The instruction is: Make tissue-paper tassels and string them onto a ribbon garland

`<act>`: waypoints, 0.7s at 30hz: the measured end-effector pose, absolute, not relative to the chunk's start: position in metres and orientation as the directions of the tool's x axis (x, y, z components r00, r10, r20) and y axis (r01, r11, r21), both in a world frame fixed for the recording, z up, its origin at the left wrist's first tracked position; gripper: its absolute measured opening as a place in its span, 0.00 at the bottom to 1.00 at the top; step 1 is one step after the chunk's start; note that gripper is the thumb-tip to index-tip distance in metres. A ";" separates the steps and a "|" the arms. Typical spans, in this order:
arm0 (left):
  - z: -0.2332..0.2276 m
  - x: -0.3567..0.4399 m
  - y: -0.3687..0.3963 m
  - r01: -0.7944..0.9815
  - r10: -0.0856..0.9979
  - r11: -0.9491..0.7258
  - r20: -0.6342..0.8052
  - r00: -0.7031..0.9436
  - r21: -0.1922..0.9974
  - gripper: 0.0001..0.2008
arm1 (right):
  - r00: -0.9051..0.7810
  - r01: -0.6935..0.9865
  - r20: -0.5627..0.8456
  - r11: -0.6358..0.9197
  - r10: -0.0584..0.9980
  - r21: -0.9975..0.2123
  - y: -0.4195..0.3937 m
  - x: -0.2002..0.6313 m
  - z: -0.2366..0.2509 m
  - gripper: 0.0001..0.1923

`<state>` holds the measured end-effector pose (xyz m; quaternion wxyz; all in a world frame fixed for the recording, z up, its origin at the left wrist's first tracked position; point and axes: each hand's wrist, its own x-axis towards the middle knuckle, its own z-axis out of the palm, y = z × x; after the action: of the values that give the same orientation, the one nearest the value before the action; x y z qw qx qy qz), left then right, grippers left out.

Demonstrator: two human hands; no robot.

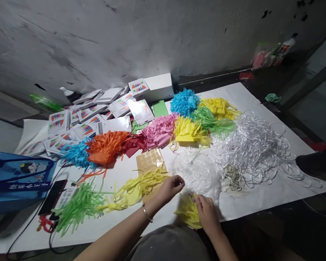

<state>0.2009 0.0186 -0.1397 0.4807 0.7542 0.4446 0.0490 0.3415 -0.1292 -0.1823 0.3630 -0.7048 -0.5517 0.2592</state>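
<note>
While the right hand (208, 214) has its thumb and fingers pressed together on the edge of a yellow fringed bunch (187, 213), the left hand (170, 188) hangs just beyond that bunch, thumb and fingertips drawn close; whether anything thin lies between them cannot be told. The yellow fringed bunch is at the near edge of the white-covered table (240, 96), directly before the person. Work on this piece appears to be partway through. Already fringed and gathered into masses are the orange bunch (105, 145), the pink bunch (161, 129) and the blue bunch (184, 102). Seemingly unsorted are the yellow strips (134, 190), spread at left, and the white cord (254, 148), heaped in loose loops at right. A total of finished pieces cannot be counted.
</note>
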 end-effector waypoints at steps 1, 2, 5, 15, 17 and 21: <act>-0.130 0.195 0.013 0.550 0.702 -0.014 -0.384 0.600 0.835 0.06 | 0.253 0.587 0.037 -0.123 0.967 -0.800 -0.127 0.343 -0.174 0.17; -0.121 0.190 0.008 0.463 0.686 0.121 -0.411 0.600 0.878 0.08 | 0.235 0.583 0.043 -0.105 0.971 -0.806 -0.123 0.342 -0.163 0.16; -0.101 0.174 -0.006 0.259 0.660 0.368 -0.447 0.604 0.893 0.11 | 0.133 0.567 0.095 0.003 0.987 -0.824 -0.112 0.328 -0.129 0.15; -0.147 0.137 -0.020 0.435 0.777 0.112 -0.351 0.522 0.894 0.05 | 0.378 0.537 -0.317 -0.485 0.870 -0.690 -0.119 0.358 -0.164 0.26; -0.157 0.139 -0.021 0.483 0.784 -0.001 -0.299 0.544 0.876 0.05 | 0.229 0.652 -0.452 -0.481 0.862 -0.587 -0.133 0.363 -0.174 0.24; -0.166 0.158 -0.013 0.525 0.761 -0.194 -0.211 0.614 0.829 0.07 | 0.001 0.742 -0.588 -0.394 0.809 -0.542 -0.162 0.336 -0.184 0.14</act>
<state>0.1583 -0.0125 -0.1662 0.4749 0.7625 0.4216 0.1239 0.3355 -0.1617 -0.1843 0.0373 -0.7063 -0.5491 0.4452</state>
